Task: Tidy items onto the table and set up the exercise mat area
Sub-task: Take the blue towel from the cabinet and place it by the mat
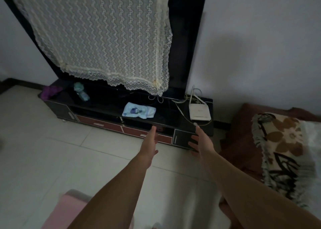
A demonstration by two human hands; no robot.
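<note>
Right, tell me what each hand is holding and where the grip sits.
Nothing is held: the left hand and the right hand are both open and empty, stretched out toward the black TV stand.

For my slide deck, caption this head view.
Open left hand and right hand reach toward a TV stand holding cloth, bottle and router.

One television [185, 37], draped with one lace cover [97, 37]. One low black TV cabinet [171, 115], with two red-brown drawers [99, 123] and two dark doors [182, 138]. On its top: one teal bottle [81, 94] and one purple cloth [51, 91] at far left, one light-blue printed cloth [139, 111] at centre, one white router [199, 113] at right. Two hands: left hand [149, 145], right hand [202, 140]. One pink padded item [69, 209], near left. One floral blanket [284, 150], right.
</note>
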